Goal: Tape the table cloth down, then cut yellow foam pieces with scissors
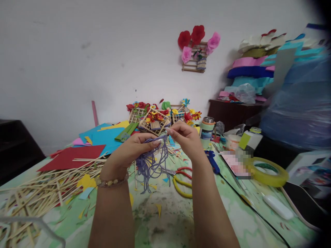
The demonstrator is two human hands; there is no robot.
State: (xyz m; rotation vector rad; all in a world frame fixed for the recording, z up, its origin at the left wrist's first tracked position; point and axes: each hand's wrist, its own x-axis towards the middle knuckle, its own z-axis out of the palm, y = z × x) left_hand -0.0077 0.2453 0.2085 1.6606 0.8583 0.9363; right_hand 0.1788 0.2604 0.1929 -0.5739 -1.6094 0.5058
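A loose tangle of purple cord (151, 163) hangs in loops from my left hand (141, 146), whose thumb and fingers are closed on it. Just to the right, my right hand (184, 137) pinches one strand of the same cord between thumb and fingertips. Both hands are raised above the table, close together. Below the cord lie red-handled scissors (184, 169) and a tool with yellow handles (178, 187), partly behind my right forearm.
Many thin wooden sticks (49, 186) and coloured paper (74, 156) cover the left side. Stick-lattice crafts with paper flowers (155, 120) stand at the back. On the right are a blue glue gun (212, 162), a bottle (207, 132), a roll of yellow tape (270, 171) and a phone (302, 205).
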